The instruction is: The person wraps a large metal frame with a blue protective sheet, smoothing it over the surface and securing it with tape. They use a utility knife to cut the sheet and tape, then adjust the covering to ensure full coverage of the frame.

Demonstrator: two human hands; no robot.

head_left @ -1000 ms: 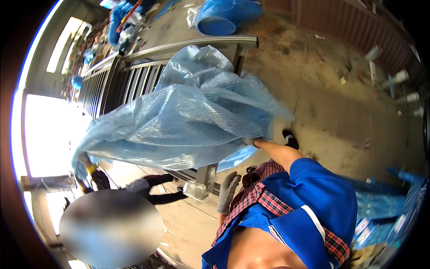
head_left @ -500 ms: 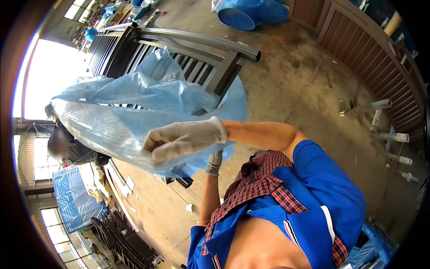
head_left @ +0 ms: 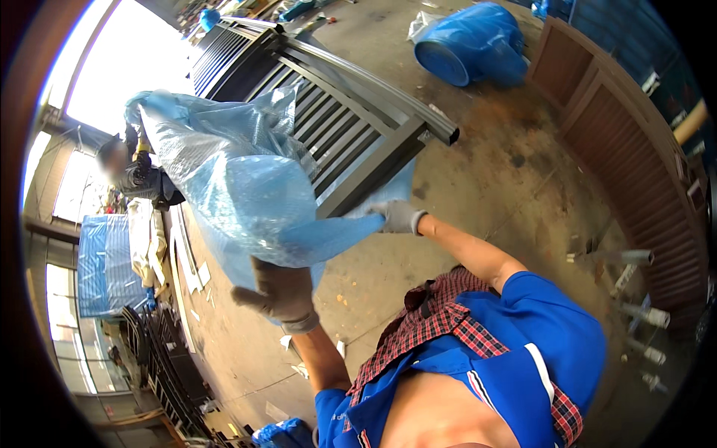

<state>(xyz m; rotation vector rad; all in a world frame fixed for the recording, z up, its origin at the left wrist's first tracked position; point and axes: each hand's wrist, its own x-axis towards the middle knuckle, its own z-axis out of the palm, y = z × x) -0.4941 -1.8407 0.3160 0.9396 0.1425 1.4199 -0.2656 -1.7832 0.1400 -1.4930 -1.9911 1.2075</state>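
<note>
A large sheet of translucent blue bubble wrap (head_left: 246,194) hangs loosely over a dark metal slatted railing panel (head_left: 336,112), bunched toward the far left. My right hand (head_left: 401,217), in a grey work glove, is closed on the wrap's near right corner, pulling it to a point beside the panel's end. My left hand (head_left: 282,293), also gloved, is against the wrap's lower near edge. Its thumb sticks out to the left, apart from the fingers, and nothing shows gripped in it. At the far left, a person in dark clothes (head_left: 142,175) stands by the wrap's other end.
A blue drum-shaped bundle (head_left: 467,48) lies on the floor at the far right. Brown slatted panels (head_left: 620,134) stand along the right, with metal posts (head_left: 635,310) near them. Dark railing parts (head_left: 168,366) and a blue-covered stack (head_left: 112,261) are at left.
My right hand has moved right from over the wrap to its corner and closed there. My left hand has come out to the left. The wrap has shifted, uncovering more of the panel.
</note>
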